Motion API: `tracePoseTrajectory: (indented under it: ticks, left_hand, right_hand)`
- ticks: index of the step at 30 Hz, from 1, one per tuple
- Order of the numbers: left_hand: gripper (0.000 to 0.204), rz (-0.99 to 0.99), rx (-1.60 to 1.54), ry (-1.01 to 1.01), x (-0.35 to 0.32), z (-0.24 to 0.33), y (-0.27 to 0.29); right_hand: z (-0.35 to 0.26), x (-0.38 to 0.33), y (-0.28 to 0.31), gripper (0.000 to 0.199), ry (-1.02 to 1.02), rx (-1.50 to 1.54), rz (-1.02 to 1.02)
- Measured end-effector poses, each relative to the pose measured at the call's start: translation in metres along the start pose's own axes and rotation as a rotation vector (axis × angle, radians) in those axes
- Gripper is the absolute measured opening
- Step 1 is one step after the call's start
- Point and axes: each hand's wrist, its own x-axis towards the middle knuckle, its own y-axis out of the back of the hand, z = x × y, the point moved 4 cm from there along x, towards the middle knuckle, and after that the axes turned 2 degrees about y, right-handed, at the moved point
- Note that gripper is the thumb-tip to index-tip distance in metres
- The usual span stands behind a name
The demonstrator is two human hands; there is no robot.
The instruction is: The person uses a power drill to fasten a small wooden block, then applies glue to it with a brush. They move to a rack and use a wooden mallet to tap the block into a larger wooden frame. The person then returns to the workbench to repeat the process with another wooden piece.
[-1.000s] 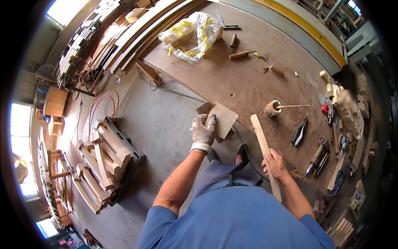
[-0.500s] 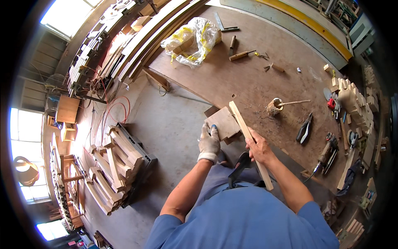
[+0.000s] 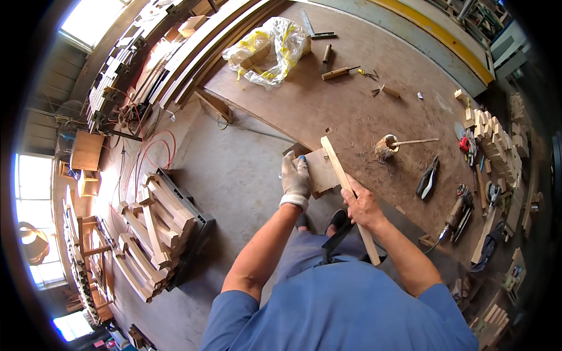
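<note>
My left hand (image 3: pixel 296 180) wears a pale work glove with a blue mark near a fingertip. Its fingers stretch forward, apart, lying against the left side of a square wooden block (image 3: pixel 322 169) at the table's near edge. My bare right hand (image 3: pixel 364 203) is closed around a long, light wooden strip (image 3: pixel 335 161). The strip slants from the block's right side back toward my waist, and covers part of the block. To the right on the table are a glue pot (image 3: pixel 384 148) with a stick in it and a pair of pliers (image 3: pixel 428 180).
A brown worktable (image 3: pixel 363 82) holds a plastic bag (image 3: pixel 275 55), chisels (image 3: pixel 338 73) and a square (image 3: pixel 313 29). Stacked wooden pieces (image 3: pixel 158 234) stand on the floor at left. A corded power tool (image 3: pixel 459 207) and more wood blocks (image 3: pixel 494 143) lie at right.
My left hand has shifted slightly forward and now covers more of the block's left side. The wooden strip, still in my right hand, has moved slightly left and forward.
</note>
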Motion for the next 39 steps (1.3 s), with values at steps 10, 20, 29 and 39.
tracePoseTrajectory:
  ticks: [10, 20, 29, 39]
  left_hand:
    - [0.037, 0.014, 0.018, -0.055, -0.007, -0.01, -0.004]
    - [0.031, 0.058, 0.044, -0.159, -0.003, -0.018, -0.006]
    - [0.03, 0.088, 0.066, -0.117, -0.004, -0.016, -0.006]
    - [0.03, 0.047, 0.101, -0.122, -0.001, -0.008, -0.005]
  right_hand:
    - [-0.017, 0.003, 0.0, 0.056, -0.034, -0.162, 0.003]
    - [-0.014, 0.009, -0.002, 0.054, 0.112, -0.213, 0.043]
    - [-0.006, -0.033, -0.002, 0.052, 0.211, -0.361, 0.1]
    - [-0.014, -0.008, 0.0, 0.051, 0.183, -0.332, 0.094]
